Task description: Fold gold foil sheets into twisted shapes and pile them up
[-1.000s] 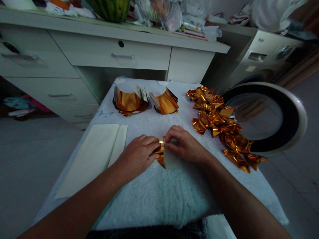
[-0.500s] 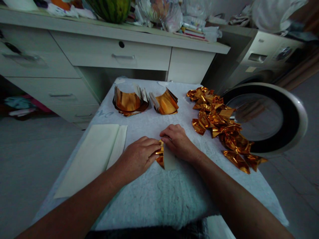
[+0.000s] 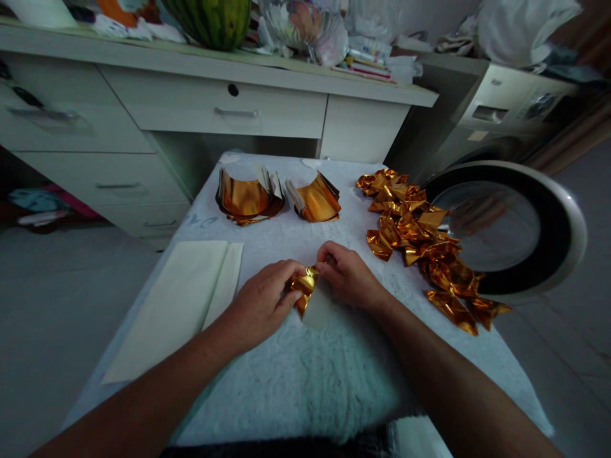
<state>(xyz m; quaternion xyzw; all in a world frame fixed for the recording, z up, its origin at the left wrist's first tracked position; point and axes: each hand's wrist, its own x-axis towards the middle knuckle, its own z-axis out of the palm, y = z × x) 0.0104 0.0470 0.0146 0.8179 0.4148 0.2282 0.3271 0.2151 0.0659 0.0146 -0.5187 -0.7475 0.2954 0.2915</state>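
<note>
Between my hands is a sheet of gold foil paper, partly folded, with a pale paper part at its right side. My left hand pinches its left edge between thumb and fingers. At the upper right corner my right hand grips the same sheet, its fingers curled in. Beyond my hands stand two curved stacks of gold foil paper, one on the left and a smaller one on the right. Several folded gold foil pieces lie heaped at the right.
Folded white paper lies on the left of the cloth-covered table. A washing machine's open round door stands against the table's right side. Behind is a white desk with drawers, carrying a watermelon and plastic bags.
The foil sheet has been lifted and tilted, showing more gold. My right fingers have curled tighter at its upper corner, and my left thumb has come onto its front.
</note>
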